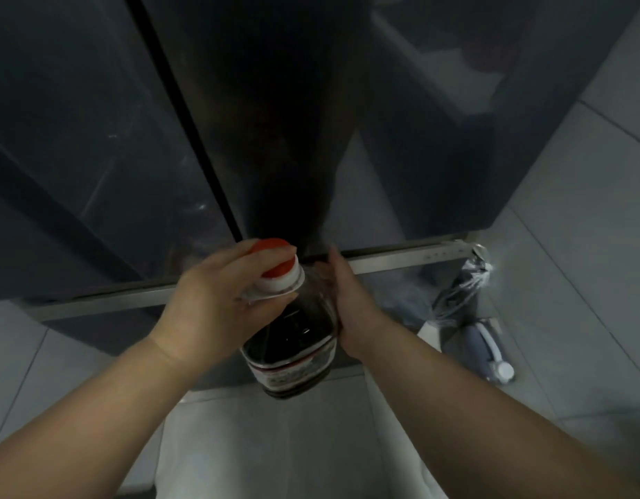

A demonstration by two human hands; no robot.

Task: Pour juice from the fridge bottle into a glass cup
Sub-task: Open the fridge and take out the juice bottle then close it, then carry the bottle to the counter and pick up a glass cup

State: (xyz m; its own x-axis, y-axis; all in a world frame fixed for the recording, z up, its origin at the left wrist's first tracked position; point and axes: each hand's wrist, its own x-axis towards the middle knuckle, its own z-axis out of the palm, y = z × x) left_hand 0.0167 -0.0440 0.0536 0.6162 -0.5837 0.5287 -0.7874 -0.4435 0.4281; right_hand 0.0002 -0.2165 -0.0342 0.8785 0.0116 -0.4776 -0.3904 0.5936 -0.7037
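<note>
The bottle (293, 340) I hold is clear, glossy plastic with a smooth orange-red plastic cap (275, 261), and its label (293, 372) looks like thin film with a slight shine. In front of me the fridge door (77, 138) is dark and mirror-glossy above a matt, brushed-metal strip (401, 259). The grey floor tiles (581, 210) look smooth with a soft sheen, and the bag (462, 282) is crinkled, shiny plastic.

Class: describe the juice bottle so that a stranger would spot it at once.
In front of the dark fridge doors, the left hand and right hand hold one bottle. It alone has a red cap, a white collar and dark liquid.
</note>
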